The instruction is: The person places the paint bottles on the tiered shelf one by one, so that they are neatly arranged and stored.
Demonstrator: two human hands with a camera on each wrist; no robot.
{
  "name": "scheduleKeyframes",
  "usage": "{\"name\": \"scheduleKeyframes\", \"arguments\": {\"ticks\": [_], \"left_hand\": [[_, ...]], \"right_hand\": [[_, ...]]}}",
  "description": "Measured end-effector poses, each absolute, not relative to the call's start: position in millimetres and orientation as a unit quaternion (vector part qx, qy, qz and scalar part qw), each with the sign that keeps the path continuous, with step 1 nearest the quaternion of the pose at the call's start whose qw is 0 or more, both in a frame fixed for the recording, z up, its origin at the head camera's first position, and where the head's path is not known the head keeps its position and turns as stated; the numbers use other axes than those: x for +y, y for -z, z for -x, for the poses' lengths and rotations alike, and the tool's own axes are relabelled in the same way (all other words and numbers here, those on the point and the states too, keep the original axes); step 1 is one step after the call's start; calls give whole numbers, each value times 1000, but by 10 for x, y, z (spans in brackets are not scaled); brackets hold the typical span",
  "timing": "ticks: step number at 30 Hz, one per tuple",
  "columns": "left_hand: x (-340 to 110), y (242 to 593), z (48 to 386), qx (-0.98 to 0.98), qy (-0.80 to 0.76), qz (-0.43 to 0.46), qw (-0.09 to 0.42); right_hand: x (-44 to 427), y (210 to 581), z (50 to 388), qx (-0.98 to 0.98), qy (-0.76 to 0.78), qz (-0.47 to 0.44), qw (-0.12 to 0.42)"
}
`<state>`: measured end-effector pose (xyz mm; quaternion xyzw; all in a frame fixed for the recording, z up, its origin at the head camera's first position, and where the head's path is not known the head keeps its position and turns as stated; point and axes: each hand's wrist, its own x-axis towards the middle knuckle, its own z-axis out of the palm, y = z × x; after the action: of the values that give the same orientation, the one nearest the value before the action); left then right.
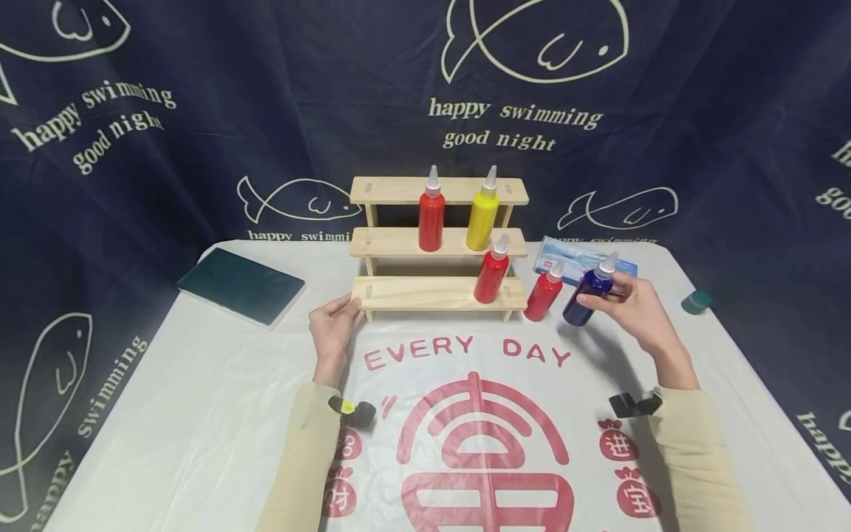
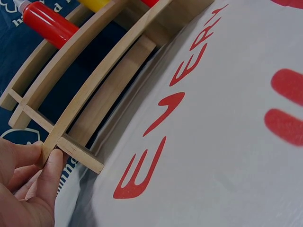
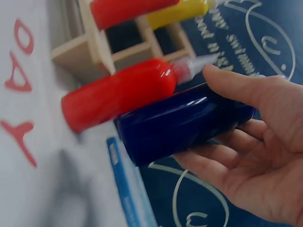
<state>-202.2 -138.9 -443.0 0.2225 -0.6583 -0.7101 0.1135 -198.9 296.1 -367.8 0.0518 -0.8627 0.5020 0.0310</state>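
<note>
A three-tier wooden rack [image 1: 412,293] stands at the back of the table. My left hand [image 1: 330,329] pinches the left end of its lowest shelf between thumb and fingers, as the left wrist view [image 2: 31,177] also shows. At the right, my right hand [image 1: 640,310] grips a dark blue bottle [image 1: 588,298], tilted, its clear nozzle up. Beside it a red bottle [image 1: 544,295] stands on the table by the rack's right end. Another red bottle [image 1: 491,277] is on the lowest shelf; a red bottle [image 1: 431,222] and a yellow bottle [image 1: 482,220] stand on the middle shelf.
A dark green book-like item [image 1: 241,286] lies at the left of the table. Behind the right-hand bottles is a flat blue box [image 1: 555,253]. A small green round object [image 1: 696,301] sits near the right edge. A dark fish-print cloth [image 1: 399,96] hangs behind the table.
</note>
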Motion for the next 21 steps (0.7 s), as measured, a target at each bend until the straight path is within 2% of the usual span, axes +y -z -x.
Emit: {"name": "scheduleKeyframes", "arguments": {"ticks": [10, 21], "left_hand": [[-1379, 4425, 2033, -657, 711, -223, 118], [-1375, 4424, 2026, -650, 717, -220, 121]], "right_hand": [[2634, 3400, 1791, -864, -497, -75, 45], [2121, 3311, 1704, -871, -484, -79, 3]]}}
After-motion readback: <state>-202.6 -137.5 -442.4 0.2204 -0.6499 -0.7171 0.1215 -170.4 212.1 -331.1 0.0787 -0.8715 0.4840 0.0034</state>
